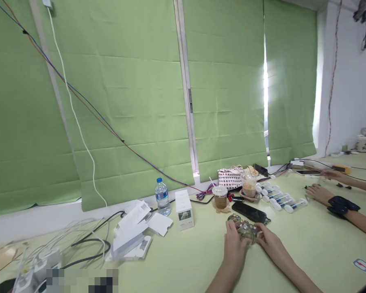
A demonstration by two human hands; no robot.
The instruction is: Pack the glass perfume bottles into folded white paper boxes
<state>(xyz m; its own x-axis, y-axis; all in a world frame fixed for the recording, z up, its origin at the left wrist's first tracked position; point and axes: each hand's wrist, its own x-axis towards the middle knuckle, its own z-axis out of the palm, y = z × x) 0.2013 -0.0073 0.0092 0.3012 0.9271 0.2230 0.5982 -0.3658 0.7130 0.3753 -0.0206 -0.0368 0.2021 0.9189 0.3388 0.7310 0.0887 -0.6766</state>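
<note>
A cluster of small, shiny, greenish round items (245, 228) lies between my two hands on the pale green table. My left hand (235, 244) is closed around its left and near side, with the fingers curved over the edge. From the right, my right hand (270, 242) pinches the cluster's right end with thumb and fingers. Blur hides what the items are exactly. Just behind them lies a black phone (249, 212), and beyond it stands a lidded cup with a brown drink (220, 198).
A water bottle (162, 197), a white box (184, 209) and flattened white cartons (132, 236) stand or lie left of my hands. Capped clear tubes (282, 198) lie to the right. Another person's hands (320, 194) work at far right. Cables and power strips (45, 264) fill the left corner.
</note>
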